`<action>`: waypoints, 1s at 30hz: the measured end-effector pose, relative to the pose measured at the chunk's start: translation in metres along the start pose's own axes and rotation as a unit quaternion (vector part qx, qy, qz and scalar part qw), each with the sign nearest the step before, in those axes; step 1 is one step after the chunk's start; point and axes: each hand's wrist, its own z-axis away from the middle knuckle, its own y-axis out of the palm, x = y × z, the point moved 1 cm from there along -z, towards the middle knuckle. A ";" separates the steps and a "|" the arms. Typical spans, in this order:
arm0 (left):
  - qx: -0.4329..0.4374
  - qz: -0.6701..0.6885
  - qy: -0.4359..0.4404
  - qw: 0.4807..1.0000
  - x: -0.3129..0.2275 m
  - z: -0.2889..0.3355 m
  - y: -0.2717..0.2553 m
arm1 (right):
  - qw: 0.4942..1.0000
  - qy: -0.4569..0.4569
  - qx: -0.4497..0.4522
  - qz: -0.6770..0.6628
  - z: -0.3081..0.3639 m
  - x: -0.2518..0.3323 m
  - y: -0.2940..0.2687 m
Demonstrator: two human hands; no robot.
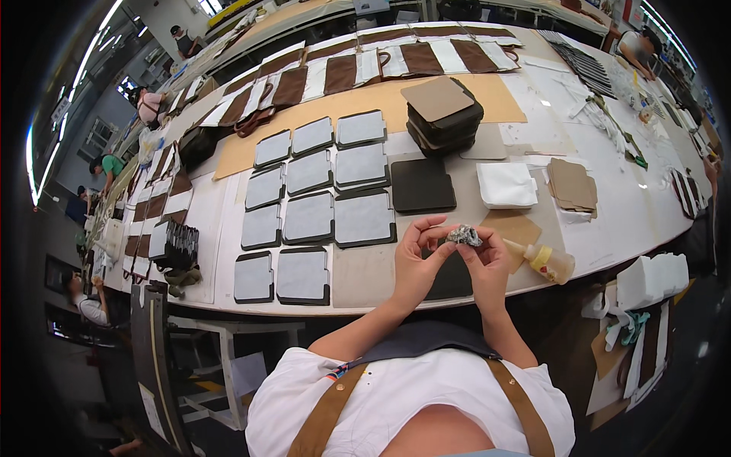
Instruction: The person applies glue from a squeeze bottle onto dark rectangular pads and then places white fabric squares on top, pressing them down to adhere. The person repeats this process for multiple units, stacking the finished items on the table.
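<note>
My left hand and my right hand meet above the near edge of the table, fingers and thumbs closed around a small crumpled grey lump. What the lump is made of I cannot make out. Below them lies a dark flat panel, partly covered by the hands. Just right of my right hand a squeeze bottle with a yellow band lies on its side, its nozzle toward that hand. To the left, several dark panels topped with pale grey sheets form rows. Another dark panel lies bare.
Beyond the hands stand a tall stack of dark panels, a pile of white sheets and brown card pieces. Brown and white strips line the far side. A dark stack sits at left. Other people work around the room.
</note>
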 end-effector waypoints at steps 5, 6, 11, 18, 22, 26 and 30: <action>-0.020 -0.016 -0.004 1.000 -0.002 0.004 0.003 | 0.999 0.029 0.006 -0.025 -0.002 0.004 0.001; -0.021 -0.017 -0.009 1.000 -0.001 0.004 0.002 | 0.999 0.026 0.005 -0.027 -0.001 0.003 0.001; -0.012 0.118 -0.047 0.992 0.004 -0.004 0.001 | 1.000 0.012 -0.006 -0.026 -0.003 -0.001 0.003; 0.109 0.123 -0.087 0.982 -0.008 0.000 -0.001 | 0.993 0.056 -0.018 -0.107 -0.023 -0.003 -0.009; 0.199 0.320 -0.166 0.911 -0.006 -0.006 -0.003 | 0.997 0.018 -0.013 -0.079 -0.027 -0.002 -0.018; 0.196 0.549 -0.253 0.772 -0.018 -0.009 -0.001 | 0.971 0.062 -0.003 -0.232 -0.029 -0.004 -0.024; 0.202 0.556 -0.236 0.771 -0.019 -0.011 -0.004 | 0.973 0.032 -0.024 -0.227 -0.027 0.000 -0.026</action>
